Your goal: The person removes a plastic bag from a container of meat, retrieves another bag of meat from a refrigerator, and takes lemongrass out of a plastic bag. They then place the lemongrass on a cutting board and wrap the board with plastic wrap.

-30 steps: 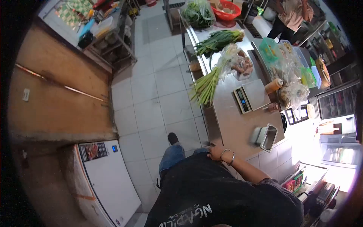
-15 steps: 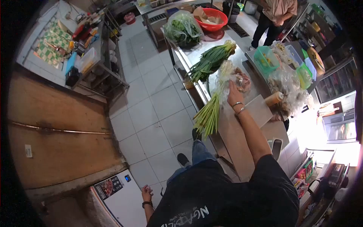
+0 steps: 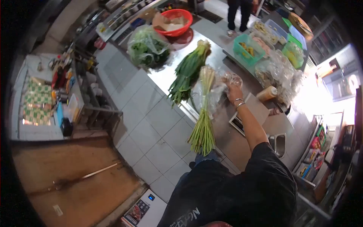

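Observation:
My right hand (image 3: 234, 92) reaches over the metal table, its fingers closed on a clear plastic bag (image 3: 232, 78) with something reddish inside. Left of this hand, a bundle of long thin green stalks (image 3: 204, 121) lies with its pale end away from me and its green ends over the near table edge. More clear plastic (image 3: 215, 92) lies between the stalks and my hand. Beyond them rests a bunch of long dark green leaves (image 3: 187, 72) with a pale root end. My left hand is out of view.
A bagged heap of leafy greens (image 3: 149, 49) and a red basin (image 3: 174, 23) stand on the far table end. To the right are a green basket (image 3: 248, 49), crumpled plastic bags (image 3: 280, 72) and an orange-brown bottle (image 3: 267, 93). Another person's legs (image 3: 238, 15) show behind.
The view has turned and shifted. My right hand has moved the plastic bag a little away from the stalks, and the stalks now lie straighter. My left hand has left the view.

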Action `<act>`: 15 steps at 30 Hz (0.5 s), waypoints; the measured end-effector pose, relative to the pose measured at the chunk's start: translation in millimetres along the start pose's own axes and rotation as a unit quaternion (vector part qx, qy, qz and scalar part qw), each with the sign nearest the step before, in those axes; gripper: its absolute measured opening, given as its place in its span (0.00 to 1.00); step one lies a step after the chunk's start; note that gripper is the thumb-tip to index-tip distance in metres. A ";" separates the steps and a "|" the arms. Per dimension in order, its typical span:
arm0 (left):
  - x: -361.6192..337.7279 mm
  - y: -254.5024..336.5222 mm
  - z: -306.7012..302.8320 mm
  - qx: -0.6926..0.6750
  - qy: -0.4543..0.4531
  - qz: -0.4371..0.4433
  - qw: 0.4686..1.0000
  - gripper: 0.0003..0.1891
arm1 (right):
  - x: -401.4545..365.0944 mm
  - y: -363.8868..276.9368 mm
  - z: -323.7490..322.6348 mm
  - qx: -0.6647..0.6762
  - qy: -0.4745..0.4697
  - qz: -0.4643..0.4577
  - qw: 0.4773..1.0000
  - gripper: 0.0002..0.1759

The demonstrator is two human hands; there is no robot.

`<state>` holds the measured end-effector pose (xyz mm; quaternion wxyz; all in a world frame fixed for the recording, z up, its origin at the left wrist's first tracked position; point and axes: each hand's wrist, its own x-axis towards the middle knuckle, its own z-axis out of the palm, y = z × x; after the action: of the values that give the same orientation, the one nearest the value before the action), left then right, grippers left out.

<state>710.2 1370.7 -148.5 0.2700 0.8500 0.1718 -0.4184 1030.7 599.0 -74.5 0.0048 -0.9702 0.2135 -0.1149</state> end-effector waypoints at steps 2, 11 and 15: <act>16.0 14.3 -21.9 0.010 -0.006 0.026 1.000 0.27 | 10.4 9.6 -41.1 0.227 -0.110 0.206 0.946 0.37; 15.1 308.6 -132.1 0.146 -0.011 0.361 0.921 0.32 | -121.9 -31.9 -144.1 0.423 0.066 0.142 0.893 0.19; -80.8 425.0 -99.9 0.200 0.037 0.621 0.757 0.45 | -241.3 -112.3 -206.1 0.445 0.055 0.084 0.890 0.13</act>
<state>944.4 1087.7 100.8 0.2881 0.8195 -0.4715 -0.1517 817.8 809.5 79.4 0.4337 -0.8370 0.2206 -0.2504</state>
